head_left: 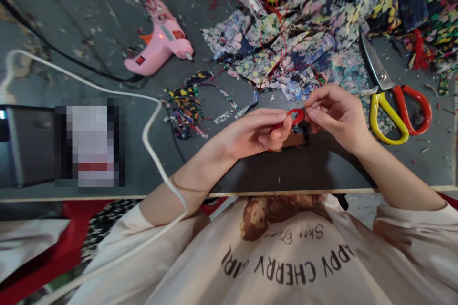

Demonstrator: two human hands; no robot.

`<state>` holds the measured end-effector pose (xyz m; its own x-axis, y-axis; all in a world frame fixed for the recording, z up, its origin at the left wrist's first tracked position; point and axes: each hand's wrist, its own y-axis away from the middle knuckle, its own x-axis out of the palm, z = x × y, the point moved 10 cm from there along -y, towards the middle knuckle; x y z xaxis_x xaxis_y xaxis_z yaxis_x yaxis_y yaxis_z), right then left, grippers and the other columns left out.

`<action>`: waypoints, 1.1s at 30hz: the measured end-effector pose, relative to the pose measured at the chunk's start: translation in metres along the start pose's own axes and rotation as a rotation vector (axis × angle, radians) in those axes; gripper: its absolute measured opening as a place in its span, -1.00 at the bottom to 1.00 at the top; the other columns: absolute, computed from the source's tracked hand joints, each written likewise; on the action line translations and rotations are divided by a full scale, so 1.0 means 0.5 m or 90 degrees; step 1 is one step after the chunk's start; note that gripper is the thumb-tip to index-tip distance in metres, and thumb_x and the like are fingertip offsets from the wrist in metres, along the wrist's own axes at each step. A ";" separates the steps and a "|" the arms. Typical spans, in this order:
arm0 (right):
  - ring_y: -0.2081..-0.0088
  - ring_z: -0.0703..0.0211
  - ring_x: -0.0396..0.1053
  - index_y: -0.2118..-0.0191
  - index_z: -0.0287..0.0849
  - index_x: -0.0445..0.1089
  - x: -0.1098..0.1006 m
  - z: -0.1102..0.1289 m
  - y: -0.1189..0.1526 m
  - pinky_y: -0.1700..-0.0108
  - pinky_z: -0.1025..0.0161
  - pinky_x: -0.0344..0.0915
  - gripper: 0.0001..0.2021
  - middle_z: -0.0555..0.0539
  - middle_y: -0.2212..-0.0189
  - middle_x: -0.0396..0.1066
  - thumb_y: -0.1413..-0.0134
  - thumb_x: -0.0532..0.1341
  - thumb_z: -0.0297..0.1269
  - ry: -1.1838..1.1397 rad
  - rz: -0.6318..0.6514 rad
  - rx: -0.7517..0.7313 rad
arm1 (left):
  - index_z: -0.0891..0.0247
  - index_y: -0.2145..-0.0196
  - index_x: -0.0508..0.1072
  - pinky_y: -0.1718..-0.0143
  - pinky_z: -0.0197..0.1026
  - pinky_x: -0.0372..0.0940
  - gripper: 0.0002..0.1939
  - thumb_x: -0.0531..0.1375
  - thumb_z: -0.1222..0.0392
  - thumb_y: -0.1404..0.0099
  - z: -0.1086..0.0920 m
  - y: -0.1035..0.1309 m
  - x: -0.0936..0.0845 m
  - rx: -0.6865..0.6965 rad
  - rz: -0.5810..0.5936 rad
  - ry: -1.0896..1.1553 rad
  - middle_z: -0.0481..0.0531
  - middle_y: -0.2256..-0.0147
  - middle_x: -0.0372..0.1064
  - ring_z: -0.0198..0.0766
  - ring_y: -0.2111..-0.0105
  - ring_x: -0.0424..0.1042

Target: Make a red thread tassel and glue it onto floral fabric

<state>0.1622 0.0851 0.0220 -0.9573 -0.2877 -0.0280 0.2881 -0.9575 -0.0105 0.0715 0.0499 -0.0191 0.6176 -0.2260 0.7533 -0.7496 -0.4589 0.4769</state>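
A small loop of red cord (297,113) is held up just above the table, in front of my chest. My left hand (263,129) is closed on it, with the thumb and fingers pinching its left side. From the right, my right hand (338,115) pinches at the loop's other side with thumb and forefinger. The exact spot between those fingertips is hidden. Below the hands lies a small brown piece with a dark patterned edge (295,139), partly covered by them.
Floral fabric pieces (304,33) with red threads are heaped at the back. Scissors (384,78) with yellow and red handles lie right. A pink glue gun (159,45) lies at back left. Fabric scraps (186,109) are nearer. A white cable (152,138) crosses my left arm.
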 end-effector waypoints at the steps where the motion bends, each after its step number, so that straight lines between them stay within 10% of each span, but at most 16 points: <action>1: 0.60 0.43 0.27 0.32 -0.13 0.33 -0.002 0.003 0.001 0.57 0.40 0.22 -0.88 0.11 0.54 0.30 -0.09 0.30 -0.30 0.013 -0.008 -0.011 | 0.41 0.55 0.41 0.73 -0.54 -0.04 -0.83 0.29 0.31 -0.14 0.000 -0.001 -0.001 0.002 -0.002 0.000 -0.15 0.70 0.11 -0.60 0.75 -0.06; 33: 0.15 0.21 0.41 -0.04 -0.01 0.32 0.018 0.044 0.029 0.32 0.22 0.51 -0.70 -0.10 -0.07 0.30 -0.23 0.11 -0.42 0.197 0.008 -0.242 | 0.38 0.52 0.42 0.66 -0.45 -0.13 -0.74 0.34 0.11 -0.07 -0.008 -0.009 -0.035 0.074 -0.105 -0.154 -0.10 0.65 0.21 -0.56 0.69 0.05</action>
<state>0.1573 0.0684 0.0434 -0.9184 -0.2256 -0.3252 0.3432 -0.8631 -0.3705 0.0631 0.0592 -0.0326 0.7780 -0.3316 0.5337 -0.6107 -0.5984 0.5185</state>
